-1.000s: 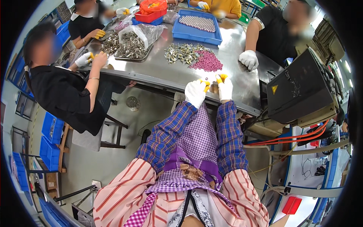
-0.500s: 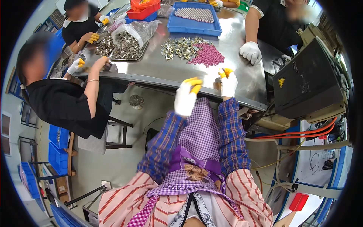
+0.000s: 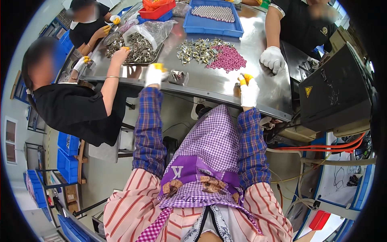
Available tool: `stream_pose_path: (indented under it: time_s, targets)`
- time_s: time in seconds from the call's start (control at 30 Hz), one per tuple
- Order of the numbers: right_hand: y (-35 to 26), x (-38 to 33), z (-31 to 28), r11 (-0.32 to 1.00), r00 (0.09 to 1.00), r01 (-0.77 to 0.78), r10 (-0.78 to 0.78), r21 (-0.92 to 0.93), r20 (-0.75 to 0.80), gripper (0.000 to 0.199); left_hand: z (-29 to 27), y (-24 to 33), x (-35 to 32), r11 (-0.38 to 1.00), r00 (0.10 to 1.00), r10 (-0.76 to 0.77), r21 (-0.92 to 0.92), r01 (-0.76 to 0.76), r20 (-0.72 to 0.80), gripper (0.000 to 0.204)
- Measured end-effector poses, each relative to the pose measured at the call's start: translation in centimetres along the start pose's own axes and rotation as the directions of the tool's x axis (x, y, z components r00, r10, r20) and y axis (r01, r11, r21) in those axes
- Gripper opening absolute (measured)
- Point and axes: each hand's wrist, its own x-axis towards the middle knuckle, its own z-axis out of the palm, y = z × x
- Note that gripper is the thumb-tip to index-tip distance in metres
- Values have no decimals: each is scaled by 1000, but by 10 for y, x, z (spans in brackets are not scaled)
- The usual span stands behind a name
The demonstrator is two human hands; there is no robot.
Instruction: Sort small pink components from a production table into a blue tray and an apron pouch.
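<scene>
My left hand [image 3: 154, 75], in a white glove with yellow fingertips, is over the table's front edge at the left. Motion smears its fingers, so I cannot tell what they hold. Beside it on the metal table is a small shiny tray [image 3: 178, 77] with something dark in it. My right hand [image 3: 249, 91], gloved the same way, is at the front edge on the right, its fingers pinched together; whatever is between them is too small to make out. Beyond my hands lie a heap of pink rings [image 3: 228, 59] and a pile of small metal parts [image 3: 198, 51].
Behind the piles stands a blue tray [image 3: 213, 29] with rows of assembled pieces. A metal tray [image 3: 141, 60] heaped with parts is at the left, near two co-workers. A person's gloved fist [image 3: 272, 59] rests on the right side, near a dark machine box [image 3: 335, 88].
My left hand has swung left, away from my right hand, uncovering the small shiny tray. My right hand stays at the edge. The left co-worker's bare hand has reached to the parts heap.
</scene>
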Motion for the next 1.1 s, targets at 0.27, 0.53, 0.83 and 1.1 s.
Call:
stream_pose_path:
  time_s: [0.27,0.53,0.83,1.1]
  targets:
    - [-8,-10,-6,997,995,58,-54,-50,86,25,79,31,-59,992,996,25,124,-36,87,24]
    - [-37,-15,-58,995,998,-66,68,-73,16,22,84,32,-104,827,881,459,310,-470,111,22]
    - [-43,-2,-36,854,861,484,-425,-190,281,20,84,30,-104,838,863,498,210,-503,80,23]
    - [-41,6,-33,979,848,186,-116,-86,517,21,96,54,-110,902,942,205,-425,-77,265,24]
